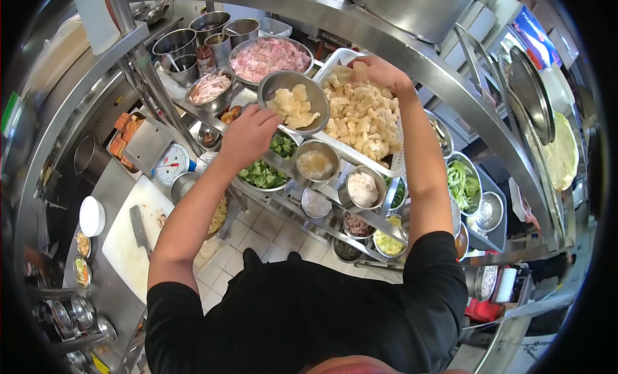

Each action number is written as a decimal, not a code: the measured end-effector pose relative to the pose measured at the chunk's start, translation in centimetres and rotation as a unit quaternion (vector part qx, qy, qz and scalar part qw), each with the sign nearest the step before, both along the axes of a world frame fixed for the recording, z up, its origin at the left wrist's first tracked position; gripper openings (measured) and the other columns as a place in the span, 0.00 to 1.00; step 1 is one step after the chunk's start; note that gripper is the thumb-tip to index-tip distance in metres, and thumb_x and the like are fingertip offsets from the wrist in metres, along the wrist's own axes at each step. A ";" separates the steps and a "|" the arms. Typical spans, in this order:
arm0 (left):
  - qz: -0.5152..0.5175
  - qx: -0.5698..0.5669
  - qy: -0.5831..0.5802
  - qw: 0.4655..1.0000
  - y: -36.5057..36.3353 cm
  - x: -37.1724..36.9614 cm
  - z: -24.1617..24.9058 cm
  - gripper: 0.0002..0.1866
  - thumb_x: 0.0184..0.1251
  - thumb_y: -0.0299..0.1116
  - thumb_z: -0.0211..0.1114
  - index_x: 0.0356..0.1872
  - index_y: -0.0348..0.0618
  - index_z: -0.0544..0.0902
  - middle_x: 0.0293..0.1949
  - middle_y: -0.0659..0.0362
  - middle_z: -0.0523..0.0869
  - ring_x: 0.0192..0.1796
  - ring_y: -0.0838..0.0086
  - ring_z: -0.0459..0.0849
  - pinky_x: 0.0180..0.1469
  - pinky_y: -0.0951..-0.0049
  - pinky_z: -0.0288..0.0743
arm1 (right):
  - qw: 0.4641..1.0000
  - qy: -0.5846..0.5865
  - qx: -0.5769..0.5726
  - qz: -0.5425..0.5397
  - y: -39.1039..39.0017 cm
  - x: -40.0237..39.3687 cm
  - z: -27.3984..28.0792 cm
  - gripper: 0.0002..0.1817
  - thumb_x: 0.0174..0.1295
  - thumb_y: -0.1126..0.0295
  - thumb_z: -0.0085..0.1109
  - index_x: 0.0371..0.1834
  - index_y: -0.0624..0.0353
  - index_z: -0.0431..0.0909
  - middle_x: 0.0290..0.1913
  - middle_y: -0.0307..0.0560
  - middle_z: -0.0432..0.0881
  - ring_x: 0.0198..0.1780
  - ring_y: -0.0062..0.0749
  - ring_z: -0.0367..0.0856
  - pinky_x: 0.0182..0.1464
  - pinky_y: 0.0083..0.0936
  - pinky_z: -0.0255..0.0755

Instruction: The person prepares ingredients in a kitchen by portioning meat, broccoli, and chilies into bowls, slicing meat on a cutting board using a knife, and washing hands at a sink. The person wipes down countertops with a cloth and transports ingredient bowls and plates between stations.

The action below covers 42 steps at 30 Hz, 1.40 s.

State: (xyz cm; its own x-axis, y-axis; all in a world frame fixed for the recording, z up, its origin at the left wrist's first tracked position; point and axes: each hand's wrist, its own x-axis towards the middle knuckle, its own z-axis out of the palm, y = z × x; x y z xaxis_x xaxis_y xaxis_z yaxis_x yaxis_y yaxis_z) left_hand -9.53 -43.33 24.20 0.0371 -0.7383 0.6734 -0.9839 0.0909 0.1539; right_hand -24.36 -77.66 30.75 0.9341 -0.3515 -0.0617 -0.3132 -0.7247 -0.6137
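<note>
The left hand (248,132) is holding a small metal bowl (293,94) by its rim, with the fingers curled around the edge at about 7 o'clock of the bowl. A few pale food pieces (295,107) are lying inside the bowl. At 3 o'clock from the bowl, just beside it, a white tray (393,160) is sitting full of the same pale pieces. The right hand (376,71) is resting on the top of that pile, at 12 o'clock of the tray, with its fingers bent down into the pieces. I cannot tell if it is pinching any. It looks like the bowl is being filled by hand. The next move calls for a soft grab and a short carry toward 9 o'clock, over the bowl.
</note>
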 end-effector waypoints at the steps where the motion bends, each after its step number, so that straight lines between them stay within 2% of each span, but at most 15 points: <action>1: -0.006 0.009 0.003 1.000 -0.4 0.1 -0.1 0.11 0.52 0.24 0.65 0.38 0.45 0.82 0.42 0.59 0.83 0.43 0.62 0.80 0.43 0.65 0.77 | 1.000 -0.012 -0.018 0.002 1.4 0.4 0.9 0.28 0.51 0.59 0.70 0.53 0.63 0.78 0.40 0.39 0.81 0.40 0.24 0.77 0.46 0.23 0.71; 4: -0.010 -0.003 0.012 1.000 -2.2 -0.7 0.1 0.11 0.52 0.24 0.65 0.38 0.44 0.81 0.41 0.58 0.83 0.43 0.62 0.80 0.44 0.64 0.76 | 0.999 -0.039 -0.020 -0.001 5.8 2.0 2.4 0.29 0.56 0.51 0.68 0.53 0.62 0.78 0.43 0.39 0.82 0.41 0.24 0.77 0.45 0.24 0.71; 7: -0.021 -0.048 0.065 0.997 -3.1 -1.2 -0.9 0.10 0.52 0.23 0.64 0.37 0.42 0.82 0.40 0.56 0.83 0.43 0.61 0.81 0.45 0.63 0.76 | 1.000 0.017 0.018 0.011 9.3 3.4 3.8 0.39 0.58 0.38 0.60 0.57 0.65 0.75 0.44 0.49 0.82 0.44 0.31 0.79 0.46 0.27 0.74; 10: -0.013 -0.090 0.096 0.991 -2.2 -1.2 -1.7 0.07 0.55 0.24 0.63 0.36 0.42 0.82 0.40 0.56 0.84 0.44 0.60 0.80 0.47 0.63 0.76 | 0.994 -0.045 0.075 -0.067 11.6 4.9 2.2 0.31 0.66 0.44 0.54 0.58 0.60 0.75 0.53 0.48 0.80 0.54 0.28 0.76 0.54 0.27 0.71; 11: -0.011 -0.089 0.102 0.991 -1.7 -1.0 -1.8 0.08 0.54 0.23 0.63 0.36 0.42 0.83 0.41 0.56 0.84 0.44 0.60 0.80 0.47 0.63 0.76 | 0.992 -0.094 0.078 -0.025 11.7 5.0 1.5 0.29 0.69 0.46 0.50 0.60 0.60 0.73 0.55 0.50 0.79 0.56 0.30 0.76 0.59 0.26 0.67; 15: 0.005 -0.100 0.169 0.981 1.3 -0.1 -2.4 0.08 0.54 0.23 0.63 0.36 0.42 0.83 0.41 0.55 0.84 0.45 0.59 0.81 0.49 0.63 0.75 | 0.940 -0.313 0.131 -0.051 10.4 4.6 -0.3 0.23 0.73 0.53 0.45 0.60 0.59 0.73 0.54 0.46 0.79 0.55 0.28 0.75 0.59 0.25 0.66; 17: 0.028 -0.104 0.226 0.968 3.7 0.3 -2.5 0.08 0.53 0.22 0.63 0.36 0.42 0.84 0.40 0.55 0.84 0.44 0.59 0.81 0.49 0.64 0.75 | 0.946 -0.310 0.000 -0.097 12.0 2.5 0.2 0.24 0.68 0.54 0.54 0.56 0.62 0.75 0.47 0.49 0.82 0.46 0.32 0.78 0.52 0.28 0.70; 21: 0.069 -0.083 0.194 0.975 9.8 1.3 -1.7 0.10 0.52 0.19 0.63 0.37 0.41 0.83 0.40 0.54 0.84 0.43 0.59 0.82 0.49 0.65 0.76 | 0.982 -0.104 -0.111 -0.111 14.0 -0.9 -1.8 0.26 0.60 0.53 0.62 0.55 0.59 0.77 0.47 0.51 0.81 0.46 0.40 0.79 0.50 0.32 0.71; 24: 0.153 -0.077 0.226 0.959 15.1 3.0 -2.6 0.10 0.51 0.19 0.64 0.36 0.41 0.83 0.41 0.54 0.85 0.45 0.58 0.82 0.50 0.65 0.76 | 0.979 0.080 -0.189 -0.016 15.1 -2.5 -2.6 0.22 0.56 0.54 0.66 0.45 0.61 0.79 0.42 0.52 0.81 0.44 0.44 0.79 0.47 0.36 0.72; 30: 0.269 -0.063 0.091 0.957 25.1 7.3 -3.0 0.09 0.51 0.19 0.65 0.35 0.41 0.83 0.38 0.54 0.85 0.43 0.58 0.82 0.49 0.64 0.77 | 0.962 0.024 -0.269 -0.051 17.0 -5.3 -7.0 0.16 0.52 0.56 0.67 0.28 0.58 0.78 0.32 0.51 0.78 0.36 0.52 0.81 0.39 0.43 0.74; 36: 0.355 -0.059 0.062 0.931 28.5 13.2 -5.3 0.07 0.55 0.22 0.65 0.36 0.42 0.83 0.39 0.55 0.85 0.44 0.59 0.82 0.50 0.63 0.76 | 0.967 -0.030 -0.239 -0.083 17.4 -4.7 -5.9 0.13 0.51 0.58 0.68 0.27 0.56 0.81 0.31 0.49 0.78 0.31 0.51 0.80 0.35 0.42 0.73; 37: 0.363 -0.057 0.061 0.928 28.4 14.2 -6.0 0.07 0.55 0.23 0.65 0.36 0.43 0.83 0.40 0.56 0.85 0.45 0.59 0.82 0.50 0.63 0.76 | 0.970 0.013 -0.224 -0.095 17.6 -4.5 -5.2 0.13 0.53 0.59 0.67 0.34 0.56 0.82 0.33 0.48 0.79 0.35 0.47 0.81 0.38 0.40 0.73; 40: 0.374 -0.055 0.058 0.924 28.0 16.6 -8.5 0.07 0.56 0.26 0.65 0.37 0.44 0.84 0.41 0.56 0.85 0.46 0.59 0.82 0.51 0.64 0.76 | 0.982 -0.172 -0.051 -0.063 12.0 -4.6 -8.3 0.14 0.56 0.60 0.65 0.42 0.56 0.83 0.38 0.49 0.81 0.43 0.41 0.81 0.44 0.37 0.73; 41: 0.383 -0.045 0.065 0.920 28.0 16.9 -9.2 0.06 0.58 0.26 0.65 0.37 0.44 0.84 0.41 0.56 0.85 0.46 0.59 0.82 0.51 0.65 0.76 | 0.983 -0.138 0.023 -0.122 11.6 -4.5 -7.7 0.17 0.59 0.63 0.62 0.50 0.55 0.81 0.44 0.49 0.82 0.49 0.40 0.78 0.50 0.36 0.70; 42: 0.381 -0.048 0.065 0.921 28.0 16.9 -9.6 0.06 0.58 0.26 0.65 0.38 0.44 0.84 0.41 0.56 0.85 0.47 0.59 0.82 0.51 0.65 0.76 | 0.987 -0.122 -0.057 -0.085 10.7 -4.4 -7.8 0.18 0.58 0.63 0.61 0.51 0.54 0.81 0.45 0.49 0.82 0.49 0.42 0.78 0.52 0.37 0.70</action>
State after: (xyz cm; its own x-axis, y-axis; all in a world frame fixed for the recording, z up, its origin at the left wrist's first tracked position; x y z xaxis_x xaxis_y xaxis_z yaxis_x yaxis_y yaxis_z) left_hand 7.40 -15.38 14.63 0.6049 -0.4022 0.6873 -0.7418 -0.5984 0.3027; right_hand -28.80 -66.92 23.00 0.8435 -0.4953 0.2081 -0.2881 -0.7439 -0.6030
